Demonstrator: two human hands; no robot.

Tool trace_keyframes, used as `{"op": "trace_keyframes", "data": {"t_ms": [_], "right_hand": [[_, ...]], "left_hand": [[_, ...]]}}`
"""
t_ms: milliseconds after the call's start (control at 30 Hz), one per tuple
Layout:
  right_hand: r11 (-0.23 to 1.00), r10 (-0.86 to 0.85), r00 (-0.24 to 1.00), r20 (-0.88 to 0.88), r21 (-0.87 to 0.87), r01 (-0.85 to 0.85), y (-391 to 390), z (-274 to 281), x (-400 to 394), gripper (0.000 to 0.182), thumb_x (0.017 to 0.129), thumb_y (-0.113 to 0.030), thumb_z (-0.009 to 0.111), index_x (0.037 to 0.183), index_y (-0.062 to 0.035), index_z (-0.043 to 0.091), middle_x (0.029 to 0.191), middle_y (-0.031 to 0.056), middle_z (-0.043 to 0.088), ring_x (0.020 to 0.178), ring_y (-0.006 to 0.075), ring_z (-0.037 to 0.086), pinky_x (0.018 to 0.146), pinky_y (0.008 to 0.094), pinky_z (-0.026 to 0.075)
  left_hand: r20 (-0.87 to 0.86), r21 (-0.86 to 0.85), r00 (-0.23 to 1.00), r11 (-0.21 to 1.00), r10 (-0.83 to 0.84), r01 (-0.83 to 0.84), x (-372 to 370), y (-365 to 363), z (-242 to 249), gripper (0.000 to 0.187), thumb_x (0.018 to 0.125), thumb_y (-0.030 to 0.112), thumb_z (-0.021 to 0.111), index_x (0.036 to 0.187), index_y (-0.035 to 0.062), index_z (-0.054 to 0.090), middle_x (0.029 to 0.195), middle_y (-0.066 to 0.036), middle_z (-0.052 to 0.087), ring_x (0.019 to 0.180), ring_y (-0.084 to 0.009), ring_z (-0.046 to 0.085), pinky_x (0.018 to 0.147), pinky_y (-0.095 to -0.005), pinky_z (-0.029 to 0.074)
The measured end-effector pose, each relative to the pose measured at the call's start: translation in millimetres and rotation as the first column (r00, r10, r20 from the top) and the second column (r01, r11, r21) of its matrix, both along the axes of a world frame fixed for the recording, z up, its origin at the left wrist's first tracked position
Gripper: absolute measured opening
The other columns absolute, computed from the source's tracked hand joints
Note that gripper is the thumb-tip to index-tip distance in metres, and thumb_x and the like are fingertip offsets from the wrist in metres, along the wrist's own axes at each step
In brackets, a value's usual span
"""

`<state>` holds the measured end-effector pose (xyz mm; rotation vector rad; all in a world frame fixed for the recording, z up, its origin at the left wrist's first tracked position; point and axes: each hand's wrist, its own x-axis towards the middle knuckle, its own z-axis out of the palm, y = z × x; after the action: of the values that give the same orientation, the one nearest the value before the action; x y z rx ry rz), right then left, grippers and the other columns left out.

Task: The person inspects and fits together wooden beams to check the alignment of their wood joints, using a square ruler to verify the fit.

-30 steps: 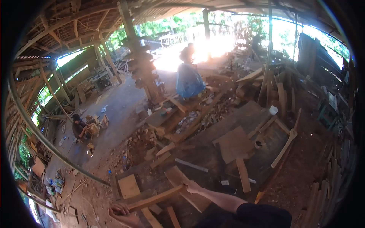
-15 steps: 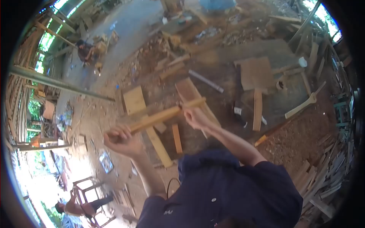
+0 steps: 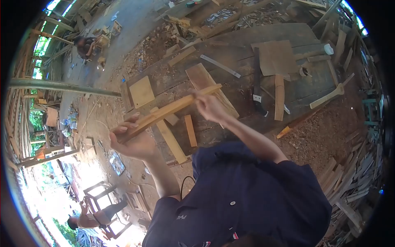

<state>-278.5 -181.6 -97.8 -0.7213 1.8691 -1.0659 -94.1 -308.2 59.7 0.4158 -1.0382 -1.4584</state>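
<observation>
A long, narrow wooden strip (image 3: 170, 108) lies slantwise between my hands, above a dark wooden workbench. My left hand (image 3: 133, 138) holds its lower left end, with the fingers bent round it and the palm turned up. Near the upper right end, my right hand (image 3: 210, 108) has its fingers closed at the strip; whether something small is in them is hidden. Beneath the strip are a broad brown board (image 3: 199, 76), a light strip (image 3: 172, 142) and a short orange-brown strip (image 3: 190, 131). A square yellowish board (image 3: 142, 91) rests beyond my left hand.
On the workbench (image 3: 242, 86) lie a metal ruler (image 3: 220, 66), a saw-like dark tool (image 3: 257, 82), a brown flat sheet (image 3: 273, 57) and a wooden-handled tool (image 3: 327, 99). One person (image 3: 85, 46) sits at upper left, another (image 3: 92, 220) is at lower left beside a wooden frame. Scrap wood lies right.
The bench and its objects sit higher in the view. My left fingers have loosened a little round the strip, while my right hand stays near its far end.
</observation>
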Motion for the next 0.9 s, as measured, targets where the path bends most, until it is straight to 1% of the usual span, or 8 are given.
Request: {"op": "trace_keyframes", "data": {"t_ms": [67, 167, 200, 267, 400, 467, 700, 900], "right_hand": [[0.797, 0.026, 0.964, -0.265, -0.576, -0.180, 4.8, 42.7, 34.6, 0.049, 0.095, -0.002, 0.048, 0.144, -0.0046, 0.051, 0.072, 0.0214, 0.067, 0.061, 0.0267, 0.067, 0.059, 0.0405, 0.051], [0.659, -0.332, 0.821, -0.465, -0.737, -0.151, -11.0, 2.8, 30.1, 0.048, 0.095, -0.002, 0.046, 0.143, -0.0034, 0.051, 0.069, 0.0210, 0.065, 0.059, 0.0279, 0.068, 0.055, 0.0414, 0.050], [0.655, -0.325, 0.824, -0.464, -0.739, -0.158, -9.6, -3.4, 21.8, 0.048, 0.095, -0.002, 0.046, 0.143, -0.0034, 0.051, 0.069, 0.0210, 0.065, 0.059, 0.0279, 0.068, 0.055, 0.0414, 0.050], [0.995, -0.026, 0.969, -0.247, -0.103, 0.001, -4.5, -10.9, 0.4, 0.047, 0.094, -0.001, 0.046, 0.140, -0.0015, 0.053, 0.073, 0.0229, 0.065, 0.068, 0.0294, 0.070, 0.059, 0.0424, 0.051], [0.907, 0.043, 0.970, -0.238, -0.398, -0.138, 5.4, 90.2, 49.9, 0.050, 0.093, -0.002, 0.049, 0.144, -0.0005, 0.048, 0.068, 0.0244, 0.060, 0.061, 0.0331, 0.066, 0.057, 0.0395, 0.049], [0.663, -0.026, 0.982, -0.187, -0.738, -0.123, 10.3, 111.8, 70.6, 0.053, 0.095, -0.004, 0.049, 0.147, -0.0019, 0.044, 0.068, 0.0249, 0.058, 0.056, 0.0325, 0.063, 0.055, 0.0384, 0.046], [0.950, 0.042, 0.969, -0.244, -0.289, -0.114, 14.4, 82.8, 41.2, 0.064, 0.091, 0.002, 0.054, 0.152, -0.0080, 0.041, 0.084, 0.0197, 0.069, 0.056, 0.0199, 0.061, 0.056, 0.0342, 0.049], [0.638, -0.034, 0.939, -0.343, -0.730, -0.244, 31.7, 171.3, 95.3, 0.076, 0.085, -0.003, 0.065, 0.155, -0.0073, 0.035, 0.090, 0.0160, 0.068, 0.067, 0.0249, 0.067, 0.061, 0.0352, 0.055]], "left_hand": [[0.002, 0.013, 1.000, 1.000, 0.005, -0.005, -0.1, 1.1, -1.8, 0.034, 0.097, 0.035, 0.047, 0.078, 0.0096, 0.060, 0.064, -0.009, 0.061, 0.088, -0.0347, 0.069, 0.095, -0.0515, 0.052], [0.009, 0.044, 0.999, 0.998, 0.035, -0.035, -1.5, -1.5, -0.7, 0.035, 0.097, 0.035, 0.046, 0.080, 0.0096, 0.062, 0.065, -0.008, 0.062, 0.096, -0.0371, 0.070, 0.098, -0.0528, 0.051], [0.007, 0.068, 0.998, 0.995, 0.066, -0.066, -0.6, -1.3, -0.3, 0.035, 0.097, 0.035, 0.045, 0.081, 0.0093, 0.063, 0.065, -0.008, 0.062, 0.101, -0.0384, 0.069, 0.100, -0.0537, 0.050], [0.005, -0.018, 1.000, 1.000, 0.008, -0.008, 0.9, 0.2, 0.9, 0.037, 0.098, 0.035, 0.042, 0.088, 0.0089, 0.066, 0.072, -0.009, 0.067, 0.108, -0.0398, 0.067, 0.104, -0.0543, 0.048], [-0.016, -0.193, 0.989, 0.971, -0.146, 0.140, -7.1, 5.0, -4.3, 0.049, 0.102, 0.034, 0.030, 0.117, 0.0078, 0.069, 0.103, -0.014, 0.075, 0.130, -0.0422, 0.053, 0.113, -0.0554, 0.042], [-0.010, -0.238, 0.985, 0.958, -0.170, 0.163, -14.9, 10.6, -1.8, 0.050, 0.103, 0.034, 0.028, 0.125, 0.0082, 0.065, 0.113, -0.015, 0.072, 0.134, -0.0418, 0.049, 0.115, -0.0558, 0.039], [0.018, -0.311, 0.976, 0.926, -0.218, 0.213, -16.5, 18.5, -0.7, 0.053, 0.105, 0.036, 0.025, 0.135, 0.0097, 0.059, 0.133, -0.016, 0.064, 0.143, -0.0399, 0.038, 0.122, -0.0546, 0.026], [0.160, -0.388, 0.985, 0.914, -0.057, 0.116, -31.7, 49.6, 4.7, 0.053, 0.108, 0.044, 0.020, 0.131, 0.0088, 0.052, 0.150, -0.026, 0.043, 0.144, -0.0415, 0.035, 0.120, -0.0553, 0.030]]}}
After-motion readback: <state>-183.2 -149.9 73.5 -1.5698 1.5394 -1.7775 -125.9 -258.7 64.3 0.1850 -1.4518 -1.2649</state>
